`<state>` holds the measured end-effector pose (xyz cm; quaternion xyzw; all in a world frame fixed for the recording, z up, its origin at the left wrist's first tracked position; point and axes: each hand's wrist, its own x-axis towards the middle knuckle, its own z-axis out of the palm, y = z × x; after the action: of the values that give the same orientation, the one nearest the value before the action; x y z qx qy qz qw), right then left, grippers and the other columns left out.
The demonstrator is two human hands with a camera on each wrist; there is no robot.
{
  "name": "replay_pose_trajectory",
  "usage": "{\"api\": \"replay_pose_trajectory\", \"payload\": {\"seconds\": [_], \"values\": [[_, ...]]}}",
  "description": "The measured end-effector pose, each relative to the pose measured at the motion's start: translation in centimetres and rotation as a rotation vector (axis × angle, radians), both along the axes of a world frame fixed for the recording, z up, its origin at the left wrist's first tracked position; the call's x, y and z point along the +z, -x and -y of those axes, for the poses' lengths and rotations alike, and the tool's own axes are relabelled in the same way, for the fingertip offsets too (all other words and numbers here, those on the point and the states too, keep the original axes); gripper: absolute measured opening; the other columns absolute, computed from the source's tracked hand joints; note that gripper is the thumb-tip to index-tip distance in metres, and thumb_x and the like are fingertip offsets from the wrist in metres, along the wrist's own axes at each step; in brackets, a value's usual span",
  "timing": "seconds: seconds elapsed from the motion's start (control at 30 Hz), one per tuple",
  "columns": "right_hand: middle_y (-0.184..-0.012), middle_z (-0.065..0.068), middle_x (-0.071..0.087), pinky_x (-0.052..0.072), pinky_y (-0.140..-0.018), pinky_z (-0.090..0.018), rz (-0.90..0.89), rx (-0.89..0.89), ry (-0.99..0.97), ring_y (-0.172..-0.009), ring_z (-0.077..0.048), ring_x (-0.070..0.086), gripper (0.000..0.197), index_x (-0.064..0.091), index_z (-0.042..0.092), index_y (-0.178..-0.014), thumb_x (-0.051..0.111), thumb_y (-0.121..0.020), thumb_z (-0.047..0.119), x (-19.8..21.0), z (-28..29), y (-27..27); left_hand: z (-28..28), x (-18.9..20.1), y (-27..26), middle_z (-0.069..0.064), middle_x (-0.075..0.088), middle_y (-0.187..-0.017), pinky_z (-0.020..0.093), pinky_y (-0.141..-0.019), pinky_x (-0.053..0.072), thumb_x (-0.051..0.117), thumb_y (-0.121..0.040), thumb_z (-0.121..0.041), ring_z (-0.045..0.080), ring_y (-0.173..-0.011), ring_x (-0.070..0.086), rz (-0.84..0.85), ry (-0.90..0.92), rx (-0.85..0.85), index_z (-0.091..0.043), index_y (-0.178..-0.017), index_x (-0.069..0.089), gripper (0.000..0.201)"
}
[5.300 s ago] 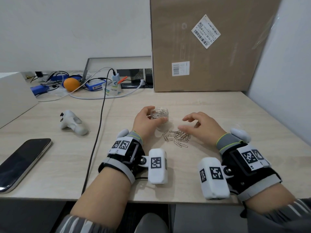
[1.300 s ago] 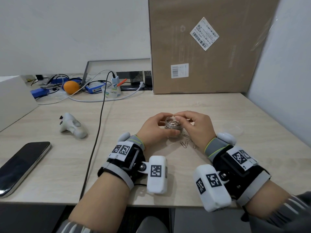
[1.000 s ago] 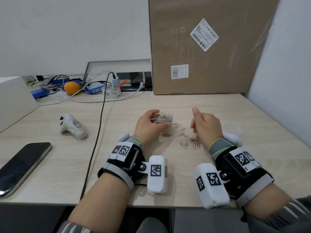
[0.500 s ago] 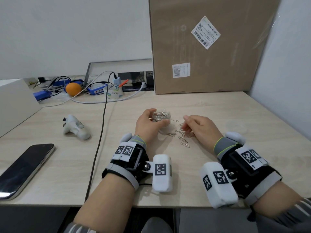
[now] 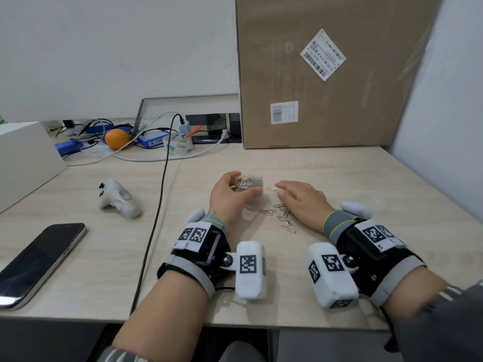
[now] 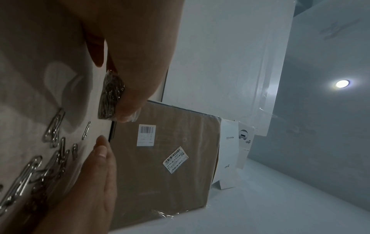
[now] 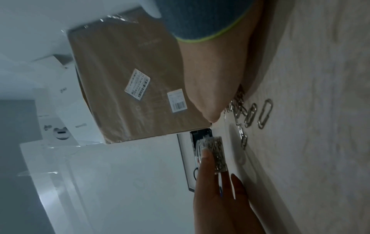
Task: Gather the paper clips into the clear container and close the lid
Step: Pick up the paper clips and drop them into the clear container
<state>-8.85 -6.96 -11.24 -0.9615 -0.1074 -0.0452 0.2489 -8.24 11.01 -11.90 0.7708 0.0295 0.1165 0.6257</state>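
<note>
- Paper clips [image 5: 281, 214] are lying loose on the desk [image 5: 339, 173], scattered beside and apparently partly under the flat, open-fingered right hand [image 5: 300, 198].
- Left hand [image 5: 227, 195] is cupping the clear container [image 5: 249, 181], just left of the clips.
- Right hand is sitting nearer them.

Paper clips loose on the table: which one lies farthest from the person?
The single paper clip lying alone just beyond the right hand's fingertips, beside the clear container; the other loose clips cluster nearer.
</note>
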Motion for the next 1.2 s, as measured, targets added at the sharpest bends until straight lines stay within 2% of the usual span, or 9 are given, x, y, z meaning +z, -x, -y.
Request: {"api": "replay_pose_trajectory", "payload": {"seconds": [0.17, 0.27, 0.4, 0.53, 0.67, 0.83, 1.03, 1.13, 1.2], "values": [[-0.129, 0.001, 0.057, 0.025, -0.105, -0.040, -0.044, 0.037, 0.056, -0.129, -0.021, 0.041, 0.037, 0.057, 0.025, -0.119, 0.030, -0.098, 0.038, 0.2, -0.3, 0.1, 0.1, 0.0, 0.0, 0.001, 0.063, -0.116, 0.035, -0.096, 0.050, 0.084, -0.068, -0.022, 0.015, -0.102, 0.063, -0.009, 0.029, 0.006, -0.019, -0.125, 0.054, 0.064], [-0.100, -0.002, 0.069, 0.036, -0.098, -0.041, 0.020, 0.005, -0.079, -0.105, -0.025, 0.058, 0.041, 0.070, 0.019, -0.094, 0.034, -0.097, 0.038, 0.2, 0.2, 0.4, 0.0, 0.1, 0.1, 0.000, 0.063, -0.114, 0.034, -0.095, 0.051, 0.083, -0.069, -0.019, 0.015, -0.101, 0.064, -0.008, 0.050, 0.011, -0.018, -0.126, 0.054, 0.064], [-0.087, 0.002, 0.075, 0.038, -0.101, -0.038, 0.116, -0.064, -0.259, -0.092, -0.017, 0.065, 0.044, 0.077, 0.018, -0.080, 0.041, -0.096, 0.037, 0.6, 0.5, 1.3, -0.1, 0.0, 0.0, 0.000, 0.064, -0.114, 0.033, -0.094, 0.051, 0.083, -0.069, -0.020, 0.014, -0.100, 0.064, -0.004, 0.052, 0.019, -0.019, -0.125, 0.054, 0.063], [-0.090, 0.008, 0.069, 0.037, -0.100, -0.039, 0.125, 0.093, -0.225, -0.110, -0.017, 0.057, 0.033, 0.074, 0.020, -0.091, 0.048, -0.093, 0.040, 0.3, -0.1, 1.9, -0.1, -0.1, -0.1, -0.003, 0.063, -0.111, 0.036, -0.095, 0.051, 0.083, -0.068, -0.021, 0.013, -0.100, 0.064, 0.003, 0.048, 0.032, -0.021, -0.123, 0.055, 0.062], [-0.122, 0.018, 0.063, 0.022, -0.113, -0.039, 0.006, 0.244, -0.077, -0.132, -0.008, 0.037, 0.030, 0.072, 0.031, -0.104, 0.046, -0.094, 0.043, -0.5, -0.7, 1.9, -0.2, 0.1, -0.1, -0.001, 0.063, -0.112, 0.033, -0.094, 0.050, 0.083, -0.070, -0.020, 0.013, -0.099, 0.063, 0.004, 0.043, 0.039, -0.018, -0.124, 0.054, 0.062], [-0.101, 0.012, 0.072, 0.028, -0.107, -0.040, 0.179, 0.120, -0.097, -0.123, -0.010, 0.048, 0.033, 0.075, 0.024, -0.085, 0.045, -0.095, 0.034, -0.3, -0.4, 1.7, -0.2, 0.0, -0.1, -0.001, 0.063, -0.112, 0.034, -0.095, 0.050, 0.083, -0.069, -0.021, 0.015, -0.100, 0.063, -0.001, 0.036, 0.033, -0.019, -0.125, 0.054, 0.063], [-0.145, 0.010, 0.042, 0.019, -0.110, -0.041, 0.046, 0.142, 0.126, -0.142, -0.014, 0.023, 0.042, 0.046, 0.029, -0.133, 0.035, -0.096, 0.046, -0.4, -0.8, 1.1, -0.2, 0.1, 0.0, -0.001, 0.062, -0.115, 0.033, -0.096, 0.050, 0.083, -0.069, -0.023, 0.014, -0.102, 0.062, 0.000, 0.019, 0.028, -0.018, -0.125, 0.054, 0.064], [-0.124, 0.005, 0.062, 0.025, -0.106, -0.039, 0.048, 0.143, 0.124, -0.136, -0.015, 0.037, 0.042, 0.064, 0.023, -0.111, 0.032, -0.097, 0.046, -0.7, -0.5, 0.9, -0.2, 0.1, -0.1, 0.000, 0.063, -0.117, 0.036, -0.097, 0.049, 0.083, -0.068, -0.024, 0.016, -0.103, 0.062, -0.001, 0.002, 0.030, -0.018, -0.125, 0.054, 0.065], [-0.098, 0.000, 0.071, 0.034, -0.096, -0.036, 0.149, 0.076, 0.031, -0.115, -0.019, 0.056, 0.050, 0.070, 0.016, -0.090, 0.032, -0.093, 0.048, -0.5, -0.3, 1.0, -0.2, 0.1, -0.1, 0.002, 0.062, -0.118, 0.035, -0.097, 0.049, 0.083, -0.069, -0.023, 0.016, -0.104, 0.062, 0.002, -0.011, 0.031, -0.017, -0.126, 0.054, 0.065]]}}
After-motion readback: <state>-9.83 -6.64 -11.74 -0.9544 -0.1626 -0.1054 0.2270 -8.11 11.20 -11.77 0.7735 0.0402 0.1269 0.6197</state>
